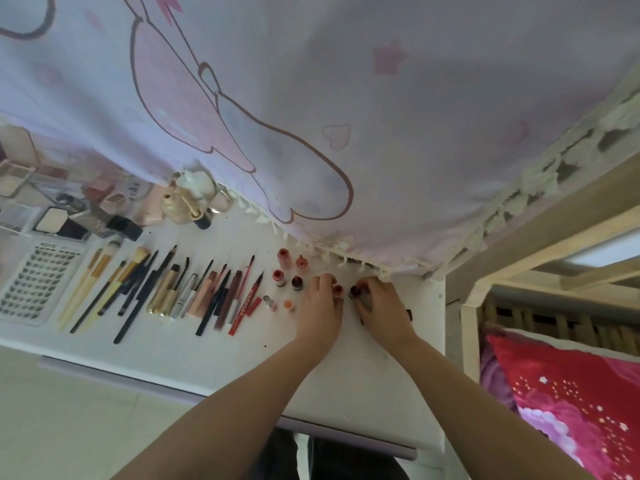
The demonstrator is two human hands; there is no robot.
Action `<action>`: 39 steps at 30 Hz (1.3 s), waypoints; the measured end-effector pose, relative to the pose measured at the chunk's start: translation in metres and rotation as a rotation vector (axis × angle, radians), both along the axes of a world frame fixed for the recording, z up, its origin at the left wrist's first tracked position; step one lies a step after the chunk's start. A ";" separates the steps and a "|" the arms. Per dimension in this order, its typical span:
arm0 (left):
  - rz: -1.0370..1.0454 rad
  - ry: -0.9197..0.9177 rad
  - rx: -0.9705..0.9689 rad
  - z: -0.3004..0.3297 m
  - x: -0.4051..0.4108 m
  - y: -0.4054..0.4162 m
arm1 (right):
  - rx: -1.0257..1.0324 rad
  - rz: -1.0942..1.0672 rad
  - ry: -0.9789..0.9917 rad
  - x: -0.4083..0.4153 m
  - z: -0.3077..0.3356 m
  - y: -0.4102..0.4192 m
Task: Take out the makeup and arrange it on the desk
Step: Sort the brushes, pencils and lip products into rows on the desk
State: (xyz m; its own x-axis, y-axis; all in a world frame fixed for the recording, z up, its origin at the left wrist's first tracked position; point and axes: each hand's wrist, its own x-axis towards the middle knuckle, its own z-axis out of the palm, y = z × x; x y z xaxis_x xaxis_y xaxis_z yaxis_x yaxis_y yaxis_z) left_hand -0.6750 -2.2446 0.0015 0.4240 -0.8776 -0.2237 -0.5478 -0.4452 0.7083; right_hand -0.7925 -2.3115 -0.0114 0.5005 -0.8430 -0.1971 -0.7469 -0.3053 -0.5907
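Lipsticks (337, 290) upright (caps up) in fingers (363, 289)

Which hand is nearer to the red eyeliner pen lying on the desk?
Left. The left hand is just beside the red eyeliner pen; the right hand lies farther off, beyond the left hand.

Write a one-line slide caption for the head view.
Both hands, left hand and right hand, set small red bottles upright beside a row of brushes and pencils on a white desk.
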 end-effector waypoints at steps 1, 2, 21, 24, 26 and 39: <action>-0.008 -0.006 -0.009 0.003 -0.001 0.002 | 0.023 -0.008 -0.006 -0.002 0.003 0.001; -0.029 -0.018 -0.026 0.008 -0.001 0.006 | 0.041 -0.018 -0.013 -0.005 0.007 0.003; -0.315 -0.381 0.265 0.006 0.036 0.084 | 0.330 -0.056 0.311 0.068 0.034 0.066; -0.375 -0.240 0.193 0.019 0.047 0.102 | 0.581 -0.089 0.194 0.053 0.050 0.070; -0.424 -0.199 0.170 0.033 0.054 0.109 | 0.801 -0.176 -0.014 0.043 0.067 0.077; -0.438 0.259 -0.028 0.107 0.057 0.101 | 0.514 -0.026 -0.321 0.015 0.152 0.093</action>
State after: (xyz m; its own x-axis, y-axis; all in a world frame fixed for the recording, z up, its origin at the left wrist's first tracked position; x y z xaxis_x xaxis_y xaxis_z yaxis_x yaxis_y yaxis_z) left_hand -0.6176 -2.1440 0.1088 -0.0517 -0.9678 -0.2462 -0.4835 -0.1914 0.8541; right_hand -0.7778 -2.2189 0.1403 0.5826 -0.6928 -0.4249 -0.5107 0.0945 -0.8545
